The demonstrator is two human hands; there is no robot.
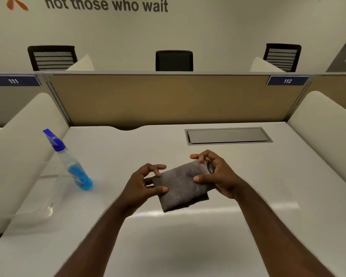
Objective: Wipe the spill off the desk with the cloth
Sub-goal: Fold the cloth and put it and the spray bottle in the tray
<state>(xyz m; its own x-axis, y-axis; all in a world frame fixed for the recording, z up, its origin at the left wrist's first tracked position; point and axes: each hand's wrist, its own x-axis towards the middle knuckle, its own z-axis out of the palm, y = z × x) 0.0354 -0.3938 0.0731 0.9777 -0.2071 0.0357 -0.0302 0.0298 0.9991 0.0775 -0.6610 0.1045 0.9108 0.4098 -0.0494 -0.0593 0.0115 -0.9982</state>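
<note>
A folded grey cloth [183, 185] is held between both hands just above the middle of the white desk [188, 226]. My left hand [143, 185] pinches its left edge between thumb and fingers. My right hand [218, 173] grips its right end, thumb on top and fingers curled over the far corner. No spill is visible on the desk surface.
A clear spray bottle [72, 162] with blue liquid and a blue trigger head stands at the desk's left. A grey cable hatch [228, 135] is set into the desk at the back right. White side dividers and a tan back panel [168, 98] enclose the desk.
</note>
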